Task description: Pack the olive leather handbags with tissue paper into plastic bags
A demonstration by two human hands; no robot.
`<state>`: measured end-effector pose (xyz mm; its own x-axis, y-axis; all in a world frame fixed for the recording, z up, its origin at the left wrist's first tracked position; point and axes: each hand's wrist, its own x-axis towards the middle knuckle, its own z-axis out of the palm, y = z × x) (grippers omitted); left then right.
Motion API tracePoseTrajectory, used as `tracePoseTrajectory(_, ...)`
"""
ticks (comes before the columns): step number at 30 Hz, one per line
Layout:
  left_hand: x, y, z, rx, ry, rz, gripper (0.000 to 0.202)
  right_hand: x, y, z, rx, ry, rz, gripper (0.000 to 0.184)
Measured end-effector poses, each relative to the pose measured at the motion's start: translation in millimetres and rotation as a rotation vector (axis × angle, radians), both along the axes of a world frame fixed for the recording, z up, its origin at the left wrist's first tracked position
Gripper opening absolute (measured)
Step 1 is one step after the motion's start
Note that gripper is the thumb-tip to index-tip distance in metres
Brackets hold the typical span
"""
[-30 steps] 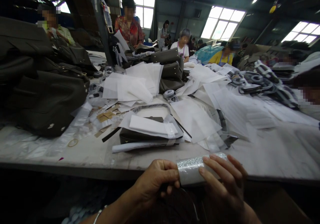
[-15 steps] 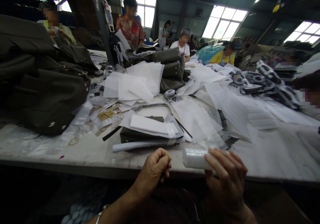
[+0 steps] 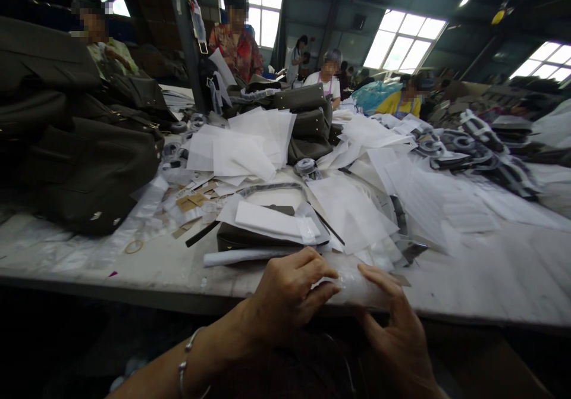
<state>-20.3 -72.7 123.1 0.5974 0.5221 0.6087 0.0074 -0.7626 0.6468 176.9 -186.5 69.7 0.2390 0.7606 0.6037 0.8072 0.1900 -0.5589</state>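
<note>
A clear, shiny plastic roll [image 3: 357, 289] lies between my hands at the table's front edge. My right hand [image 3: 395, 321] has its thumb and fingers around the right part of the roll. At the roll's left end, the thumb and fingertips of my left hand [image 3: 297, 286] are closed in a pinch on it. Just behind them rests a dark olive bag [image 3: 241, 238] with its handle wrapped in plastic. On top of the bag is a white padded piece [image 3: 267, 217] with clear film at its right end. A white rolled tube [image 3: 236, 257] lies along the bag's front.
Dark olive bags [image 3: 89, 173] are piled at the left. White sheets [image 3: 245, 149] cover much of the table's middle, and wrapped straps [image 3: 464, 143] are heaped at the right. Brown tags [image 3: 191, 201] and a rubber band [image 3: 134, 247] lie left of centre. Several people work beyond the table.
My left hand has moved right and up from beside the roll to its left end. My right hand has shifted slightly left, still holding the roll.
</note>
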Motion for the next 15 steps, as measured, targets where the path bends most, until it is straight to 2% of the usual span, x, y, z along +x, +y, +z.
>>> tracePoseTrajectory(5,-3,2,-5.0,0.073,0.133,0.016,0.012,1,1,5.0,0.063,-0.114,0.044,0.041)
tracePoseTrajectory(10,-5,1,-10.8,0.111,0.134,0.014,0.013,-1,1,7.7,0.073,-0.152,0.062,0.042)
tracePoseTrajectory(15,-6,2,-9.8,0.172,0.16,0.037,0.013,-2,4,8.7,0.081,-0.201,0.075,0.043)
